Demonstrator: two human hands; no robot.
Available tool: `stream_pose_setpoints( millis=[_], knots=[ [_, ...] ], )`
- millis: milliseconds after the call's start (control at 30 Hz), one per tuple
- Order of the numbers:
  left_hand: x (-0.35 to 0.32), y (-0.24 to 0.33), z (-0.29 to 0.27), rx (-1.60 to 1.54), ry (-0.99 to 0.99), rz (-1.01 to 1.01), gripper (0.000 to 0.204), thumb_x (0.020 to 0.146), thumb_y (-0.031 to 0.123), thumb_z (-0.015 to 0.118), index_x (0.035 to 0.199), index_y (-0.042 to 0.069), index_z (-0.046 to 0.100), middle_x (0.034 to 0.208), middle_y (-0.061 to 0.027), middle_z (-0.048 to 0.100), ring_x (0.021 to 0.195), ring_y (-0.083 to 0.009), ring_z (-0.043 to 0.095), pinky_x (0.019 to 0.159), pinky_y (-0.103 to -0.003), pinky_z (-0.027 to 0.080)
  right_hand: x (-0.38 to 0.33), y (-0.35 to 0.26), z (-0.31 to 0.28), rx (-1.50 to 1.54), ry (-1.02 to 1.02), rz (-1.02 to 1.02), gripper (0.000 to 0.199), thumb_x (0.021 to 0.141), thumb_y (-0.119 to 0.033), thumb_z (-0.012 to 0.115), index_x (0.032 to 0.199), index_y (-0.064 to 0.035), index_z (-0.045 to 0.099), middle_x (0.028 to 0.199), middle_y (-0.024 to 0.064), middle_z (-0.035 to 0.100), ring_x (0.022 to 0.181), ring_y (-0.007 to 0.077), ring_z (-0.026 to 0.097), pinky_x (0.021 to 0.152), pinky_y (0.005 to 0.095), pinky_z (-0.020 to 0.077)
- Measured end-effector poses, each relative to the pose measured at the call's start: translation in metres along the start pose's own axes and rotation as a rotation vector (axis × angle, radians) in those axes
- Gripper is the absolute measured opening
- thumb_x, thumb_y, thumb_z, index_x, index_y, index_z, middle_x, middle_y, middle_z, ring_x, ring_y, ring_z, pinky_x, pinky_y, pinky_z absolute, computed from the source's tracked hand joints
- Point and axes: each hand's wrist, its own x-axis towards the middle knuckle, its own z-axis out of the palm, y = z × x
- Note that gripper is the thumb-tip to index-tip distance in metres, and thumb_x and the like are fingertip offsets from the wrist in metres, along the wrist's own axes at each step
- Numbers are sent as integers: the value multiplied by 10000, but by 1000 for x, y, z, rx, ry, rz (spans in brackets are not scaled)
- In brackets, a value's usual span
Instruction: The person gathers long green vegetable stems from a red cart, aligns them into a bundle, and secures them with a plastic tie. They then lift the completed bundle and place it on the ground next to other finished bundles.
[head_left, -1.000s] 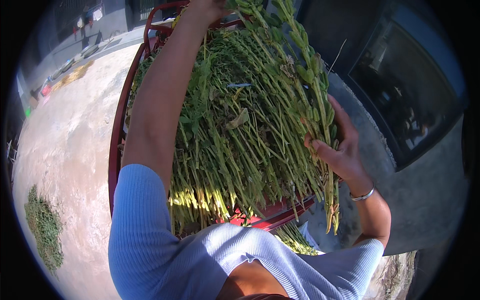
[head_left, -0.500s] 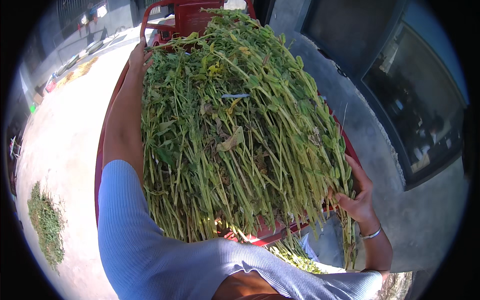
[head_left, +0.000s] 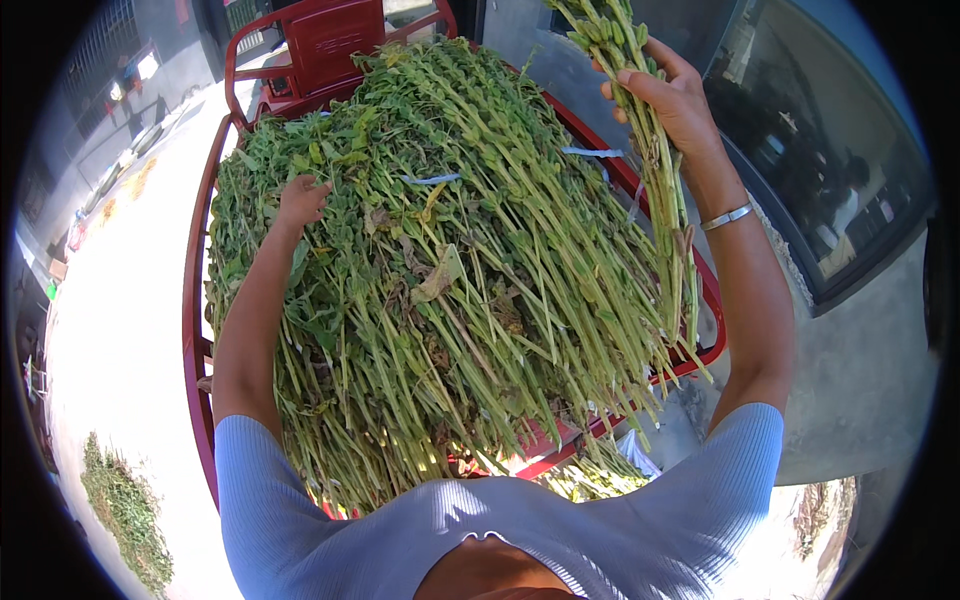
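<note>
The red cart (head_left: 335,45) stretches from the upper middle of the frame down to its lower centre, railed at left and right. On it, filling the middle, lies the heap of green stalks (head_left: 480,250), cut ends toward the lower edge. A smaller bundle of podded stalks (head_left: 662,180) stands raised at upper right, its cut ends downward near the right rail; whether they touch the heap I cannot tell. The right hand (head_left: 675,100) is wrapped around this bundle. The left hand (head_left: 303,200), at upper left over the leaves, has loosely curled fingers and nothing visible in its grasp; contact is unclear. The step in hand seems to be handling the lifted bundle; the next move probably calls for a firm grip and stems aligned, clear of the rail.
</note>
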Motion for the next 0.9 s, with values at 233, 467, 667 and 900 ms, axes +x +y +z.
stream_pose_setpoints(
  millis=[233,467,667,900],
  knots=[
    [-75,21,6,-33,-283,-54,481,846,305,638,1210,25,496,1092,-77,563,937,-192,585,765,-323,494,-22,101,18,-198,-188,345,644,758,-21,594,1355,12,353,989,126,608,770,196,634,530,304,512],
    [-100,21,16,-45,-382,-107,393,864,290,618,1157,45,526,1096,-60,560,926,-183,586,769,-325,491,-54,125,17,-139,-260,608,545,743,-17,586,1267,29,444,931,99,603,722,164,597,553,312,475],
    [-122,55,70,-152,-539,-4,350,886,280,588,1154,63,529,1109,-47,550,940,-170,579,786,-324,494,-61,109,18,-206,-237,638,664,795,-117,611,1366,31,305,1288,201,453,1047,238,555,689,301,510],
    [-159,123,122,-115,-582,228,387,857,323,624,1134,62,552,1140,-61,556,969,-164,569,807,-321,483,-63,117,0,-139,-365,714,846,772,-233,648,1425,-8,160,1410,210,290,1176,291,467,845,430,466]
  ],
)
